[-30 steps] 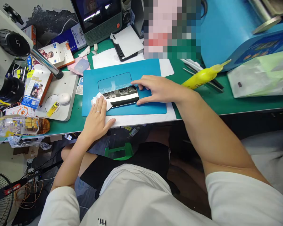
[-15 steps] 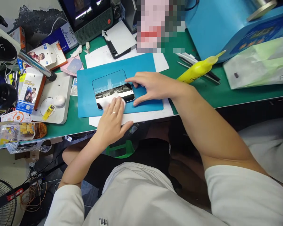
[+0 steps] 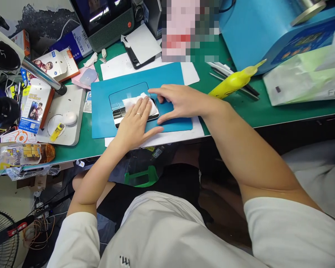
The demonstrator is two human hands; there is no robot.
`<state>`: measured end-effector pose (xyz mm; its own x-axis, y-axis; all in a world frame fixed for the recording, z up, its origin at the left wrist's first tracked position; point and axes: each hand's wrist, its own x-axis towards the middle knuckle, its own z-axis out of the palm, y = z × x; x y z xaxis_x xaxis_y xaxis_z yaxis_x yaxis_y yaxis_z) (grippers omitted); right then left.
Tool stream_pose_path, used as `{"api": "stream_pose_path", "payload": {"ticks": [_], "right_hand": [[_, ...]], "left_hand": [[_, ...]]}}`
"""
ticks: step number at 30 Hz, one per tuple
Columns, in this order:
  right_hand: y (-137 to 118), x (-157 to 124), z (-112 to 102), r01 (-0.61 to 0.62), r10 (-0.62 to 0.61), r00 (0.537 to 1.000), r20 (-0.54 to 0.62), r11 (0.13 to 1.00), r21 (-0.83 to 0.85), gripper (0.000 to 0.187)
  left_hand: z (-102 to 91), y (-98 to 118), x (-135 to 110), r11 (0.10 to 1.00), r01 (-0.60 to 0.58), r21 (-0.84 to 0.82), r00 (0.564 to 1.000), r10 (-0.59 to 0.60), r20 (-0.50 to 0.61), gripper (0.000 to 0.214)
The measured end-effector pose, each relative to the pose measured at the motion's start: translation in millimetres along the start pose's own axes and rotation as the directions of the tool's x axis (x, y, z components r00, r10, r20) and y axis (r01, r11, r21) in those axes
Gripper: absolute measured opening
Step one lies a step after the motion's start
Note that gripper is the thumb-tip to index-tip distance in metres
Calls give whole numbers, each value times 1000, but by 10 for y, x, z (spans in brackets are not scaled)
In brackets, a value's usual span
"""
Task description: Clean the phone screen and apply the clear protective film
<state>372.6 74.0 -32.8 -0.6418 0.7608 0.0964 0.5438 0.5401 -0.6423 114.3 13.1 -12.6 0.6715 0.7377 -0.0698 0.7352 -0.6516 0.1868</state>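
A phone (image 3: 120,114) lies screen up on a blue mat (image 3: 103,111) on the green bench. My left hand (image 3: 135,123) lies flat on it, fingers together and stretched out, pressing a white wipe (image 3: 134,100) onto the glass. A ring shows on one finger. My right hand (image 3: 174,102) rests at the phone's right end, with thumb below and fingers above, steadying it. A clear screen protector film (image 3: 118,97) lies just behind the phone on the mat.
A yellow squeeze bottle (image 3: 234,82) lies right of the mat beside thin metal tools (image 3: 226,70). At left are a microscope arm (image 3: 41,76), a white base plate (image 3: 69,130), product boxes (image 3: 35,106) and a bottle (image 3: 22,154). A blue machine (image 3: 262,33) stands at back right.
My left hand has slid the wipe from the phone's left end across to its right, upper part. My right hand has stayed at the phone's right end.
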Motion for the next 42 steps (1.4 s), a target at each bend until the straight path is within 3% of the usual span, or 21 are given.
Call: {"api": "stream_pose_path", "payload": {"ticks": [5,10,20,25,32,38,42], "right_hand": [[7,-7,13,-17,17,1000,-15,1000,-22,107],[-34,7,0,-37,37,999,-1,999,-31,112],[-11,1,5,-16,15,1000,-14,1000,-21,111],[-77,-4,-23,-30,30,1000,-6,999,16,136],[-78,-17,-18,-15,19,999,-48,996,89,131],[-83,-36,-22,-23,27,998,-50,997,79,142],[-72,-32,-10,-3,9,997,-71,997,80,125]], "left_hand": [[-130,-371,-468,998,58,-38,998,-59,-14,107],[-276,-628,-817,996,76,-54,995,-73,65,97],[-173,-366,-1227,998,60,10,998,-60,33,98],[-153,-207,-993,1000,-1,12,1000,1,23,106],[1,184,-288,994,-107,-15,994,107,14,110],[108,337,86,1000,-10,-18,1000,10,-12,106],[43,239,205,998,58,-38,998,-58,-2,105]]}}
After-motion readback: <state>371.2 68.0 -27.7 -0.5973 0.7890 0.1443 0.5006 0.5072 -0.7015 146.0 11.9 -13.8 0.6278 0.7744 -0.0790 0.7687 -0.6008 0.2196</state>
